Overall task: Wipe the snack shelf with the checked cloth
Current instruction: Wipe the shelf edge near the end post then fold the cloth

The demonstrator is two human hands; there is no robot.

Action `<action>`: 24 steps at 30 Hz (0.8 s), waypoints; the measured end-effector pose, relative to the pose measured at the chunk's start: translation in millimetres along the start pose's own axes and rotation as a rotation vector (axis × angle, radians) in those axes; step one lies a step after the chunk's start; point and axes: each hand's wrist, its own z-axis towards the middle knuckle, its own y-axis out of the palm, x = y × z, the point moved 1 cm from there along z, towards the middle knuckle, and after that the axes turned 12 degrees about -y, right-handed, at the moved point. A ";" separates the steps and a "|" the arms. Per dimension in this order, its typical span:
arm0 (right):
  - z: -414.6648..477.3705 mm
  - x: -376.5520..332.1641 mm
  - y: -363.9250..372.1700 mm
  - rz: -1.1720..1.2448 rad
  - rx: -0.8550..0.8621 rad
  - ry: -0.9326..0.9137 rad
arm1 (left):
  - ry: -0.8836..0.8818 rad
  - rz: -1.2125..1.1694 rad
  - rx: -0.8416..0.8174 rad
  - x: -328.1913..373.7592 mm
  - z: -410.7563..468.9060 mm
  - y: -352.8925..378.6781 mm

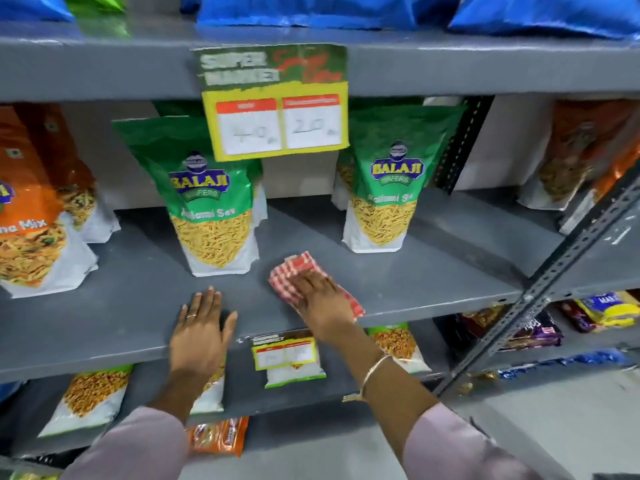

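Observation:
The grey metal snack shelf [138, 289] runs across the middle of the view. A red-and-white checked cloth [292, 273] lies on it near the front edge, right of centre. My right hand [320, 301] presses flat on the cloth, fingers pointing to the back left, covering its middle. My left hand [201, 327] rests flat on the shelf's front edge, fingers spread, holding nothing, a ring on one finger. It lies about a hand's width left of the cloth.
Two green Balaji sev bags [213, 202] [389, 188] stand behind the hands, and orange mix bags [31, 216] at the left. A yellow price tag [277, 123] hangs from the shelf above. A slotted grey upright [554, 275] slants at the right. Lower shelves hold more snack packs.

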 end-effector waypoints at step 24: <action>-175.8 207.5 -26.0 0.060 0.307 0.496 | 0.194 0.058 -0.192 259.1 -29.2 40.5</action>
